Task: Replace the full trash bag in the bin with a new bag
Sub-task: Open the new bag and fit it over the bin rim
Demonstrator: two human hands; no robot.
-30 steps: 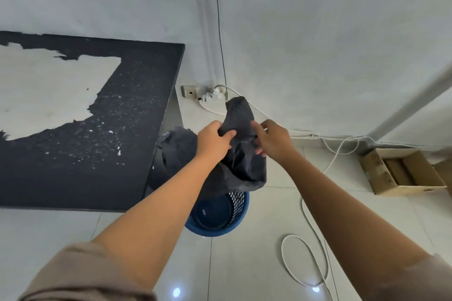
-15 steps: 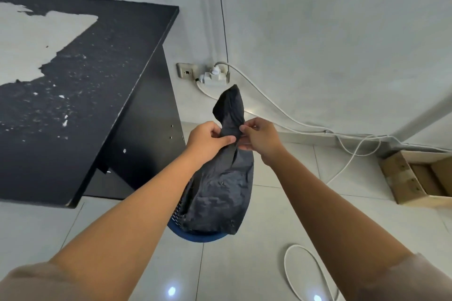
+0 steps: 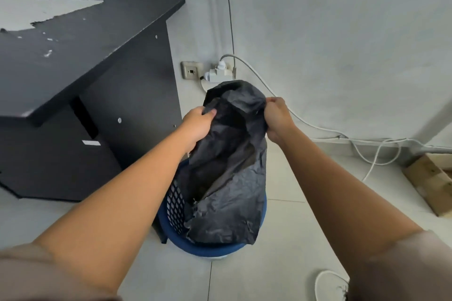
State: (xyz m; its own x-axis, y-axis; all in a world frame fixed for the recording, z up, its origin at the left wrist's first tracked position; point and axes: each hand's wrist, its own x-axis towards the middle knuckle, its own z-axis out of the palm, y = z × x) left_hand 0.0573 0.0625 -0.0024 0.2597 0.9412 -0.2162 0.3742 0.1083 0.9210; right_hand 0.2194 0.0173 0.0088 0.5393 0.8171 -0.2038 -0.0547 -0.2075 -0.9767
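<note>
Pale grey wall (image 3: 342,32) and light floor tiles (image 3: 281,264) fill our view, and a black table (image 3: 85,56) with a peeling top stands off to the left of our fingers. We hold a black trash bag (image 3: 227,190) by its mouth. Our left hand (image 3: 198,127) grips the left edge, its fingers (image 3: 210,112) curled into the plastic with the thumb lying on top. Our right hand (image 3: 277,117) grips the right edge, its fingers (image 3: 275,101) clenched round a gathered fold. Between the two sets of fingers the mouth gapes, dark inside. Below our fingers the crumpled bag hangs down over a blue mesh bin (image 3: 176,203), which stands on the floor just beside the table's side panel. The bag hides most of the bin's opening, and we cannot tell whether its bottom lies inside the bin or only rests across the rim. Beyond our fingers, low on the wall, sit a wall socket (image 3: 192,70) and, just beside it, a white plug adapter (image 3: 219,73). A white cable (image 3: 318,127) runs from the adapter behind our right fingers and on along the foot of the wall. Well to the right of our fingers a cardboard box (image 3: 430,178) lies on the floor, cut off by the edge of the view.
</note>
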